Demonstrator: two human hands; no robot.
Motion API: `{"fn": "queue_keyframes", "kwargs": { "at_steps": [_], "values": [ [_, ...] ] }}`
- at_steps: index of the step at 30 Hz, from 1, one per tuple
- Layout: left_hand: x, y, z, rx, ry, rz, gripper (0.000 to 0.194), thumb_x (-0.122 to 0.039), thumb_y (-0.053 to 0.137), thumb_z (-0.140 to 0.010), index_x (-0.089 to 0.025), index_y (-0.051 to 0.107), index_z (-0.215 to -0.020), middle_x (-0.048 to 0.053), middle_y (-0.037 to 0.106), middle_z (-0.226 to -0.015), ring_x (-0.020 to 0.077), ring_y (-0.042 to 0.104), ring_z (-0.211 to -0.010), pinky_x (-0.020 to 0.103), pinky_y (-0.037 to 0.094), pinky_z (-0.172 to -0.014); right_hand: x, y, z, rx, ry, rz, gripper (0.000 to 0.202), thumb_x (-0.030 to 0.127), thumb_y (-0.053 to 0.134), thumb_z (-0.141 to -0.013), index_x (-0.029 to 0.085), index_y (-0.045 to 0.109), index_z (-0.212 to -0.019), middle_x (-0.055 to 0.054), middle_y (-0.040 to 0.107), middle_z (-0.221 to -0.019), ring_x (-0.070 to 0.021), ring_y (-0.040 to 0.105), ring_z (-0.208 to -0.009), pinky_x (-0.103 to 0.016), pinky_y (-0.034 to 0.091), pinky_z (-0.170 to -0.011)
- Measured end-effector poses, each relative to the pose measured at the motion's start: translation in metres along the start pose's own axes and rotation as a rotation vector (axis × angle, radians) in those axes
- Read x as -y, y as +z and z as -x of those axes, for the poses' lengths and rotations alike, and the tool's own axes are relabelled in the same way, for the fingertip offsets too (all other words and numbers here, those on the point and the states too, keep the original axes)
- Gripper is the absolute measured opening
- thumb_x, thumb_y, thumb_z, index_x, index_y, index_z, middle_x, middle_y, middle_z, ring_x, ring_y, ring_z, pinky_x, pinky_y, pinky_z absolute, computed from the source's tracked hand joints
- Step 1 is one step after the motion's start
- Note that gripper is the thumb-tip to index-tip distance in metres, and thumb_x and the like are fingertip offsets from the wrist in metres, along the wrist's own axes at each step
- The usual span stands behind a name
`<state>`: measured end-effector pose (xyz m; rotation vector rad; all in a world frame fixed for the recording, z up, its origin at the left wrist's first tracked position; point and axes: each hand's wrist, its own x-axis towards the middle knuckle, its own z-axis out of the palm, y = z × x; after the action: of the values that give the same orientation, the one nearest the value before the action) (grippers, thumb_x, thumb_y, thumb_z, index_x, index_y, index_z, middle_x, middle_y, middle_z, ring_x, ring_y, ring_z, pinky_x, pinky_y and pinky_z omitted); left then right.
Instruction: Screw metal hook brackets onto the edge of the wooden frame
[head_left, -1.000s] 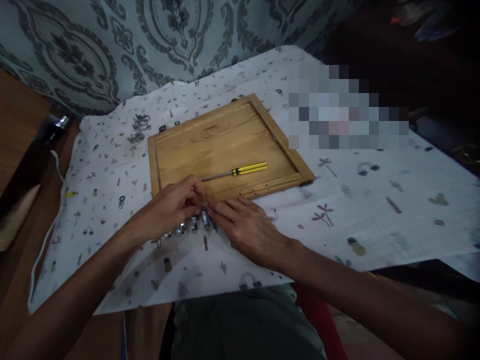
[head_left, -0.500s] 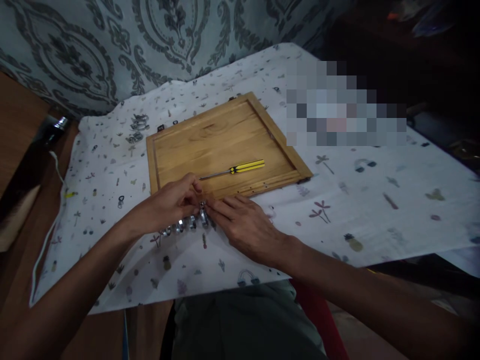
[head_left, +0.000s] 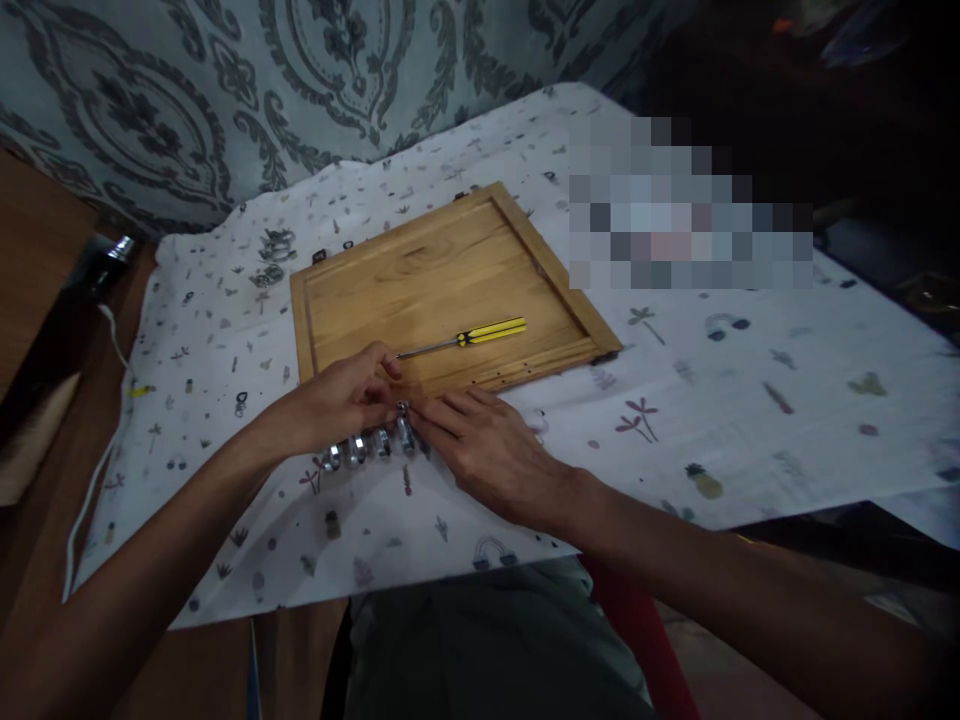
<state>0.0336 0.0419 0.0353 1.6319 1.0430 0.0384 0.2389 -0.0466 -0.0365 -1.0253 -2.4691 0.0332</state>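
A framed wooden panel (head_left: 420, 265) lies at a slant on the cloth, with small dark holes along its near edge. A yellow and black screwdriver (head_left: 491, 330) rests on it, its tip close to my left hand (head_left: 360, 395). That hand is curled at the near edge, fingers drawn together; anything in them is hidden. My right hand (head_left: 487, 450) presses its thumb-side fingertips against a shiny metal fitting (head_left: 406, 432), the others lying over the panel's edge. Several similar metal fittings (head_left: 358, 449) stand in a row to its left, below my left hand.
A pile of metal pieces (head_left: 276, 255) lies beyond the panel's left corner. Small dark fittings (head_left: 320, 257) sit along its far edge. The printed white tablecloth (head_left: 720, 400) meets a patterned curtain (head_left: 300, 80) behind. A white cord (head_left: 97, 470) hangs at left; a pixelated patch covers the right rear.
Both hands stay almost where they were at the panel's near edge. The whole view has shifted slightly. The screwdriver and fittings keep their places.
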Motion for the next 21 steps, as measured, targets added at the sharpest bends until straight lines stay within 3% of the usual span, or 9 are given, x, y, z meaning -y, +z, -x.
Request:
{"fn": "queue_keyframes", "kwargs": {
  "at_steps": [13,21],
  "values": [
    [0.0008,0.0015,-0.0011,-0.052,-0.019,-0.063,0.037,-0.030,0.071,-0.081,-0.024,0.047,-0.108,-0.007,0.060,-0.067,0.0141,0.056,-0.060,0.025,0.038,-0.058,0.0007,-0.0027,-0.0004,0.006,0.005,-0.003,0.025,0.008,0.053,-0.101,0.007,0.071,-0.119,-0.014,0.074,-0.111,-0.0258,0.062,-0.094,-0.040,0.048,-0.080],
    [0.0050,-0.0016,-0.0036,-0.097,0.036,-0.182,0.030,-0.032,0.070,-0.082,-0.021,0.054,-0.105,-0.006,0.058,-0.071,0.0146,0.056,-0.065,0.026,0.042,-0.062,0.0011,-0.0033,0.0001,0.011,0.008,0.051,0.029,0.006,0.054,-0.099,0.007,0.070,-0.124,-0.014,0.075,-0.124,-0.0250,0.065,-0.098,-0.039,0.049,-0.084]
  ]
}}
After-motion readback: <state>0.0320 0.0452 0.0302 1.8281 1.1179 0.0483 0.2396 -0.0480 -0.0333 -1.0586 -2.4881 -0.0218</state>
